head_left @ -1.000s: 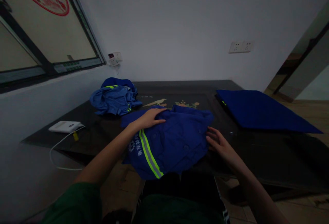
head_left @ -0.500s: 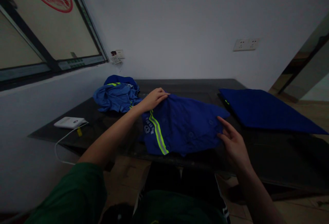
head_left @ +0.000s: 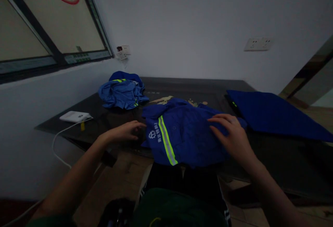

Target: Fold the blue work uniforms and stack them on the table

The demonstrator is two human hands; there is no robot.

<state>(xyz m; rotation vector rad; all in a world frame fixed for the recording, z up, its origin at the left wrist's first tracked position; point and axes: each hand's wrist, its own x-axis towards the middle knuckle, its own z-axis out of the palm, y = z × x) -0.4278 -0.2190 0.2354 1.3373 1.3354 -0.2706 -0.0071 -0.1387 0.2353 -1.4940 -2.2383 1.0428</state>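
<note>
A blue work jacket [head_left: 187,133] with a yellow-grey reflective stripe and white lettering lies on the dark table [head_left: 182,86], its lower edge hanging over the front. My right hand [head_left: 230,135] rests flat on the jacket's right half, fingers spread. My left hand [head_left: 125,132] sits at the jacket's left edge, fingers loosely curled by the cloth; whether it pinches the hem I cannot tell.
A crumpled blue garment [head_left: 121,91] lies at the table's back left. A flat folded blue garment [head_left: 270,114] lies on the right. A white power bank [head_left: 75,116] with a cable sits at the left edge. Wall sockets [head_left: 257,44] are behind.
The jacket has been pulled back toward me, so its hem hangs over the front edge again. My left hand dropped from its far top edge to the near left edge; my right hand moved onto it.
</note>
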